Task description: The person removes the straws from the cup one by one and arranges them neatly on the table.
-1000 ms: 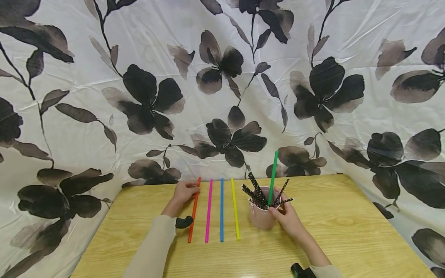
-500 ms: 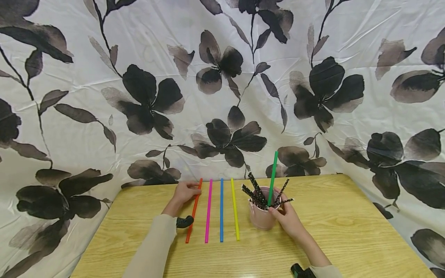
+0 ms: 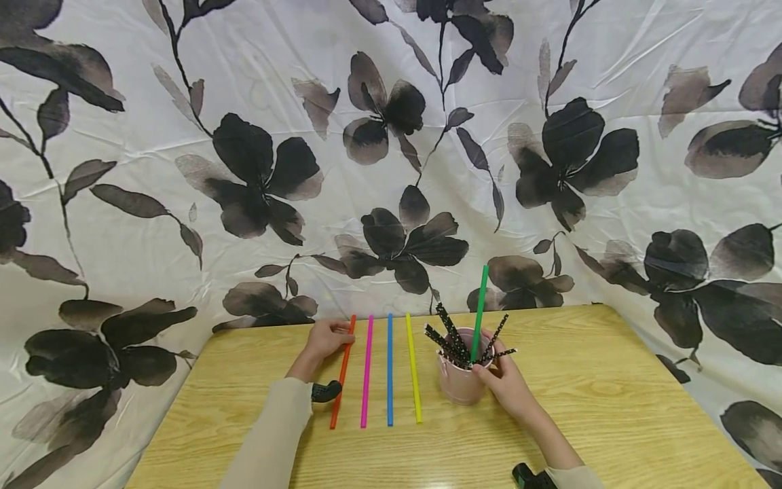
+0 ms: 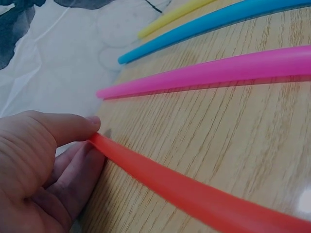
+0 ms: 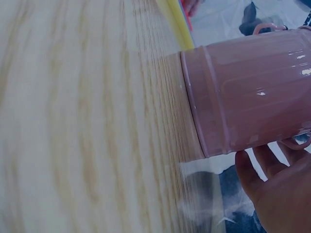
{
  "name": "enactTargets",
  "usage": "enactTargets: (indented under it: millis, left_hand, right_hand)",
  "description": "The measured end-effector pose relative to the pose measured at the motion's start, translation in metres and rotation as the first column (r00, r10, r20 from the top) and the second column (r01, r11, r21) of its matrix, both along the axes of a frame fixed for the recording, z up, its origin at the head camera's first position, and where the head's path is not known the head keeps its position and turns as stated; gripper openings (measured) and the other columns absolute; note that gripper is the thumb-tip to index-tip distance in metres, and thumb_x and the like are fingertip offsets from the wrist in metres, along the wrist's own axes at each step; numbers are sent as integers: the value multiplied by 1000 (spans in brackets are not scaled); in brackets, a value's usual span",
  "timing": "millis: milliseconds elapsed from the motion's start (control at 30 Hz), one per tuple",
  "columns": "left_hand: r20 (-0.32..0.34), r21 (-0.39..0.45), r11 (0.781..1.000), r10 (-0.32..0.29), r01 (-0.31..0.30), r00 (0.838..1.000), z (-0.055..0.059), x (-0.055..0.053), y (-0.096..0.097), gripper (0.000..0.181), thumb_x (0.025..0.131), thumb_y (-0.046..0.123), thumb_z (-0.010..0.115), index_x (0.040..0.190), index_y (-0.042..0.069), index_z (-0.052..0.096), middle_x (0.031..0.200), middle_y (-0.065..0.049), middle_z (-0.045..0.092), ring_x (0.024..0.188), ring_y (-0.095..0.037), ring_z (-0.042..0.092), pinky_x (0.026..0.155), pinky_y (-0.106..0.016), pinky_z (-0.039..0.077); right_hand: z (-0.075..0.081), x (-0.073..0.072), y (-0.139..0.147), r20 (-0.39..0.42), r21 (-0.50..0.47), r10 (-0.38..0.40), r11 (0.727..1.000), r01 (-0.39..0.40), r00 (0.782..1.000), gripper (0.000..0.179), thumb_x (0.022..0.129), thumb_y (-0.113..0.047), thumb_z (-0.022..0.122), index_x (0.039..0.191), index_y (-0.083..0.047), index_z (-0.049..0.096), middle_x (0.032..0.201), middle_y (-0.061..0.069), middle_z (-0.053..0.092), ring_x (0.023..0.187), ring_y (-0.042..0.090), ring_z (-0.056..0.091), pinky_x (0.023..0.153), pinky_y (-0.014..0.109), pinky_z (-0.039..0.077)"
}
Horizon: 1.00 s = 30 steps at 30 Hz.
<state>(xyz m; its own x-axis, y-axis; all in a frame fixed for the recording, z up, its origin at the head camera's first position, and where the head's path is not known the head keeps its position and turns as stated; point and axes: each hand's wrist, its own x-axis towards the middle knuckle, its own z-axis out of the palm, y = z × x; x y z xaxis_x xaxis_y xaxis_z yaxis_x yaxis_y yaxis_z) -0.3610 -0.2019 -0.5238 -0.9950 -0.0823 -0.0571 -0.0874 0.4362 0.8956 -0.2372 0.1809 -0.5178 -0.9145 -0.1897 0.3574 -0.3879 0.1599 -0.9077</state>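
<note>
My left hand (image 3: 324, 341) pinches the far end of a red straw (image 3: 345, 363) between thumb and fingers; the straw lies along the wooden table. In the left wrist view the thumb sits on the red straw's (image 4: 160, 178) tip. To its right lie a pink straw (image 3: 366, 373), a blue straw (image 3: 389, 370) and a yellow straw (image 3: 414, 370), roughly side by side. My right hand (image 3: 512, 390) holds a small pink bucket (image 3: 461, 386) by its right side, thumb near the rim. A green straw (image 3: 479, 312) and several black dotted straws (image 3: 452, 331) stand in the bucket.
The wooden table (image 3: 599, 380) ends at a white floral cloth (image 3: 427, 149) hanging behind it. Black wrist devices are worn on both arms; the left one (image 3: 326, 392) overlaps the red straw in the head view.
The red straw's near end swings a little left, then back right, while my left hand keeps its pinch. My right hand, the bucket and the other straws stay put.
</note>
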Motion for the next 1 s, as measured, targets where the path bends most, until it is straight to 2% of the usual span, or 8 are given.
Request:
enactTargets:
  millis: [400,667,767,867,933,1000]
  left_hand:
    - [-6,4,1000,-2,3,1000,-2,-1,0,31,79,1,78,108,-6,69,89,-12,70,72,-16,64,63,-28,56]
    - [-12,3,1000,8,-8,1000,-4,-1,1,30,79,3,78,106,-4,70,87,-10,70,69,-15,63,61,-27,55]
    - [-16,7,1000,9,-9,1000,-5,0,0,28,79,2,78,106,-5,69,86,-10,70,68,-15,63,61,-28,55]
    - [-17,8,1000,8,-8,1000,-5,0,0,28,79,2,77,105,-5,69,86,-10,70,68,-15,63,61,-28,56]
    - [-15,16,1000,6,-6,1000,-4,0,0,28,79,1,77,105,-5,69,86,-10,70,68,-15,63,61,-28,56]
    - [-10,25,1000,8,-8,1000,-4,1,1,27,79,1,77,105,-5,69,86,-10,70,68,-15,64,61,-28,56]
  right_hand:
    - [0,1,1,4,6,-1,1000,1,1000,63,96,-6,58,151,-10,27,146,25,37,130,45,38,98,55,38]
    - [0,0,0,1,0,4,1000,-4,1000,63,96,-6,58,151,-7,26,146,27,36,130,47,37,98,58,36]
    - [0,0,0,5,-1,6,1000,-6,1000,63,96,-5,58,151,-8,26,146,27,36,131,46,37,99,46,40]
    - [0,0,0,8,-1,7,1000,-7,1000,64,96,-6,58,151,-8,26,146,27,36,131,45,36,99,44,40]
    - [0,0,0,8,-4,8,1000,-8,1000,64,96,-6,58,151,-8,26,146,27,36,132,46,35,99,47,39]
    - [0,0,0,7,-5,9,1000,-9,1000,64,96,-6,58,151,-8,26,146,26,36,132,46,35,99,56,36]
